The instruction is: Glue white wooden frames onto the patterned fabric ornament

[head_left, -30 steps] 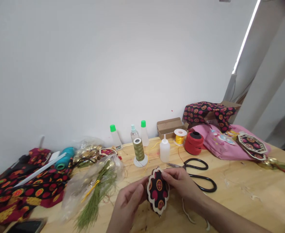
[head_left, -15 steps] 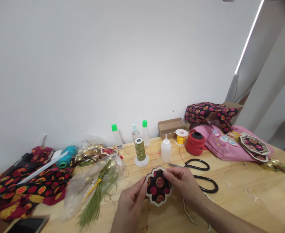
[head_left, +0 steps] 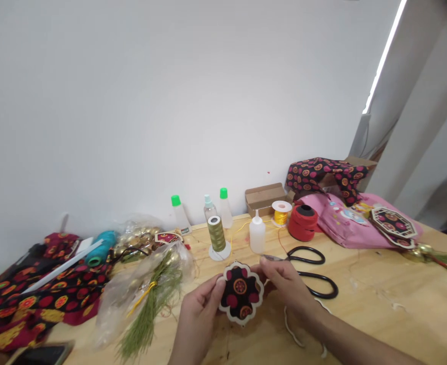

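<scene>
My left hand (head_left: 201,310) pinches the left edge of a scalloped ornament (head_left: 240,293), a black patterned fabric face inside a pale wooden border, held above the table. My right hand (head_left: 282,284) is at the ornament's right edge. Its thumb is raised off the front face, and its other fingers are partly hidden behind the rim. Just beyond this hand lie scissors with black loop handles (head_left: 318,290), their blades partly covered. Thin white offcut strips (head_left: 292,329) lie beneath my right forearm.
Behind the ornament stand a green thread cone (head_left: 216,235), a white squeeze bottle (head_left: 257,235), a yellow cord spool (head_left: 281,214) and a red thread spool (head_left: 303,223). Left are a green tassel (head_left: 147,309), patterned cloth (head_left: 56,299) and a phone (head_left: 42,355). A pink bag (head_left: 333,228) lies right.
My right thumb has come off the ornament's front. The ornament has shifted slightly left in view and faces me more squarely, still in my left hand.
</scene>
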`<state>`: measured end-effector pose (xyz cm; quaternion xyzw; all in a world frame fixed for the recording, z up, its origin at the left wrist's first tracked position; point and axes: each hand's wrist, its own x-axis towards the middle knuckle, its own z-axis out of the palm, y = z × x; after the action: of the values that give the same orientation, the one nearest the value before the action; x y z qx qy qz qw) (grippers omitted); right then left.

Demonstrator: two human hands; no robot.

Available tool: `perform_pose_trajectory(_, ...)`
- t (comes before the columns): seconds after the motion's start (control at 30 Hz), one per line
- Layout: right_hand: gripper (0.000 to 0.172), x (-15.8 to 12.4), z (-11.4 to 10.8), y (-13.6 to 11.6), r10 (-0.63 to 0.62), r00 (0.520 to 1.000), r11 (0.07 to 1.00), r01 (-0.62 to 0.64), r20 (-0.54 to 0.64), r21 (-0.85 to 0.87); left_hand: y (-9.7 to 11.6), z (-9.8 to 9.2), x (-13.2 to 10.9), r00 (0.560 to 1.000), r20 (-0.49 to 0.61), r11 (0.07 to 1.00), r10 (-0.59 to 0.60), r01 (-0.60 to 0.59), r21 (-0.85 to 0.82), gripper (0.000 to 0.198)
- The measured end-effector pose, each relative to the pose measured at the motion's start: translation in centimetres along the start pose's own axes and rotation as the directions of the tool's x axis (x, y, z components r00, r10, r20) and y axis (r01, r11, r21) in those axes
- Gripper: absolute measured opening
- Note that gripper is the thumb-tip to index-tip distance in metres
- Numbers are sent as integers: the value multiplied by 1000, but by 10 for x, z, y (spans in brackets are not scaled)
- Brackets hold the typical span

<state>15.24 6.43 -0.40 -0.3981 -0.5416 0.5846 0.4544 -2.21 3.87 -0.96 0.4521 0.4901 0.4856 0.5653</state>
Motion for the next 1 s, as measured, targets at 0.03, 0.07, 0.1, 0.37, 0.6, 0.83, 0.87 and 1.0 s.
perform_pose_trajectory(0.03, 56, 0, 0, -2, 12, 1000, 1000, -12, 7, 11, 0, -1, 1, 999, -1, 998, -36, 36, -54, 35)
perform_pose_trajectory(0.07, 57, -1, -1, -3, 14, 1000, 1000, -14, 15, 13, -1, -1, 1, 998, 3, 993, -61, 61, -101, 35)
perform_pose_trajectory(0.1, 57, -1, -1, -3, 8, 1000, 1000, -8, 17, 7, -1, -2, 2, 997, 13, 987, -74, 75, -141, 34)
perform_pose_trajectory(0.37, 57, -4, 1, -1, -84, 995, 989, 89, 44, -119, -2, -4, 5, 993, 79, 960, -93, 111, -258, 25)
perform_pose_trajectory(0.6, 46, -5, 1, 0, -67, 996, 961, 78, 52, -264, -6, -4, 6, 992, 92, 968, -85, 104, -229, 24)
perform_pose_trajectory(0.83, 47, -1, -2, -1, -27, 1000, 974, 26, -2, -223, -7, -3, 6, 994, 76, 971, -75, 90, -220, 27)
perform_pose_trajectory(0.87, 48, -1, -3, -1, -22, 1000, 977, 19, -10, -211, -6, -4, 5, 993, 92, 971, -80, 98, -220, 27)
perform_pose_trajectory(1.0, 49, 2, -3, 3, 9, 1000, 979, -12, -16, -205, -5, -5, 8, 986, 134, 962, -103, 133, -239, 28)
